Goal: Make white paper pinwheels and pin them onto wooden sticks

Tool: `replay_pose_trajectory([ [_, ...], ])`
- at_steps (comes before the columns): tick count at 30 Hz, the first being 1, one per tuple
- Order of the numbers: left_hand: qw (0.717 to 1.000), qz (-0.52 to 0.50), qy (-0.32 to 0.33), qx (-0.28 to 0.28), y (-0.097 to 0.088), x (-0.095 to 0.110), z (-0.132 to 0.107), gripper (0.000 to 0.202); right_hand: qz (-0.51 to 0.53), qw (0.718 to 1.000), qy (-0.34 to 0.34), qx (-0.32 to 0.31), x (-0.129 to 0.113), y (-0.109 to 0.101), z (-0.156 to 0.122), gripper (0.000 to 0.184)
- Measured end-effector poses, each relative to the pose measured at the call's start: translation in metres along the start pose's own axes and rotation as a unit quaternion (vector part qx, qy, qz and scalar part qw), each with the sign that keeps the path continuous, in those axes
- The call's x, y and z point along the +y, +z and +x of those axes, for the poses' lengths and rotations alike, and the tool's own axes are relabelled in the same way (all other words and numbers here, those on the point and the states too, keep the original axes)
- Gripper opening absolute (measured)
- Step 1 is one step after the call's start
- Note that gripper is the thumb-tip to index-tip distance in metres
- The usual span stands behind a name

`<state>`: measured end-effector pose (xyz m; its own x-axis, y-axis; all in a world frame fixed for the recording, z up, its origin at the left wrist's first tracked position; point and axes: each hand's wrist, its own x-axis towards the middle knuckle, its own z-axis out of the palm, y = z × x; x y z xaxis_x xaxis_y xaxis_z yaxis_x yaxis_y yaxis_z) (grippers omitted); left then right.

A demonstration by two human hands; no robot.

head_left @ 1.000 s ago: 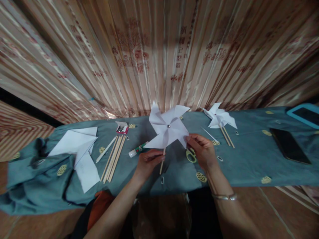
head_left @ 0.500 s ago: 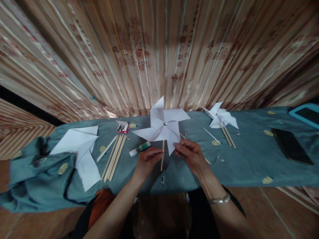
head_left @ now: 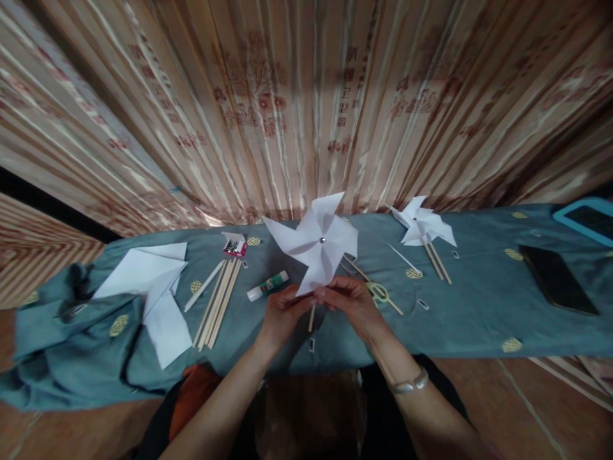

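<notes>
A white paper pinwheel [head_left: 338, 237] with a shiny pin at its centre is held up over the middle of the cloth. My left hand [head_left: 280, 319] is closed in a pinch on its wooden stick [head_left: 312, 318], whose lower end shows beneath the fingers. Beside it, my right hand [head_left: 357, 303] is closed too, with thumb and fingertips pinching the pinwheel by the stick, just under the lowest blade. The exact contact there is partly hidden. A green-and-white glue stick [head_left: 268, 285] lies left of the pinwheel. Scissors with yellow-green handles [head_left: 379, 294] lie beyond my right hand, near a loose wooden stick [head_left: 395, 307].
Leftward lie several wooden sticks [head_left: 218, 306], a white pen-like rod [head_left: 204, 287], a small box of pins [head_left: 234, 245] and white paper sheets [head_left: 165, 332]. Rightward are finished pinwheels [head_left: 421, 223], a thin white rod [head_left: 403, 259], a dark phone [head_left: 558, 280] and a blue-framed device [head_left: 582, 206]. A curtain [head_left: 306, 96] hangs behind.
The pinwheel's blades have turned clockwise. My right hand has moved left from a blade tip to the stick by my left hand, uncovering the scissors' handles.
</notes>
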<state>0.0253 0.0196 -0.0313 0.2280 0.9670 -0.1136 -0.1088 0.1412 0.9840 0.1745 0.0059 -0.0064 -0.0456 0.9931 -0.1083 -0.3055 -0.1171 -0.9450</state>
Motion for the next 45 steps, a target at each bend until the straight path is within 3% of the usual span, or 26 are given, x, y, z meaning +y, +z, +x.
replay_pose_trajectory([
  [4, 1.0, 0.01, -0.011, 0.01, -0.004, -0.001, 0.001, 0.022, -0.029, 0.999, -0.003, -0.023, -0.008, -0.007, -0.003, 0.027],
  [6, 0.999, 0.009, -0.021, 0.027, -0.005, 0.0, 0.0, 0.025, -0.047, 0.999, -0.018, -0.003, -0.015, -0.019, -0.003, 0.029],
  [9, 0.999, -0.003, -0.037, 0.032, -0.006, 0.001, 0.0, 0.026, -0.011, 0.994, -0.056, 0.096, -0.023, -0.043, 0.001, 0.03],
  [12, 0.999, -0.008, -0.041, 0.014, -0.006, 0.001, -0.002, 0.025, 0.052, 0.967, -0.125, 0.217, -0.026, -0.061, 0.008, 0.027],
  [14, 0.999, -0.006, -0.043, 0.001, -0.005, 0.001, -0.003, 0.024, 0.059, 0.954, -0.143, 0.256, -0.026, -0.065, 0.012, 0.029],
  [19, 0.998, -0.003, -0.053, -0.015, -0.003, 0.002, -0.004, 0.026, 0.041, 0.966, -0.119, 0.226, -0.021, -0.061, 0.015, 0.031],
  [28, 0.999, 0.0, -0.042, 0.034, -0.004, -0.001, 0.0, 0.024, 0.065, 0.976, -0.071, 0.194, -0.019, -0.047, 0.01, 0.025],
  [37, 0.999, 0.002, -0.008, 0.046, -0.003, 0.001, 0.001, 0.016, 0.047, 0.985, -0.053, 0.159, -0.01, -0.031, 0.005, 0.026],
  [45, 0.998, 0.022, 0.012, 0.052, -0.004, 0.002, 0.003, 0.016, 0.079, 0.989, 0.002, 0.125, -0.005, -0.013, 0.001, 0.029],
])
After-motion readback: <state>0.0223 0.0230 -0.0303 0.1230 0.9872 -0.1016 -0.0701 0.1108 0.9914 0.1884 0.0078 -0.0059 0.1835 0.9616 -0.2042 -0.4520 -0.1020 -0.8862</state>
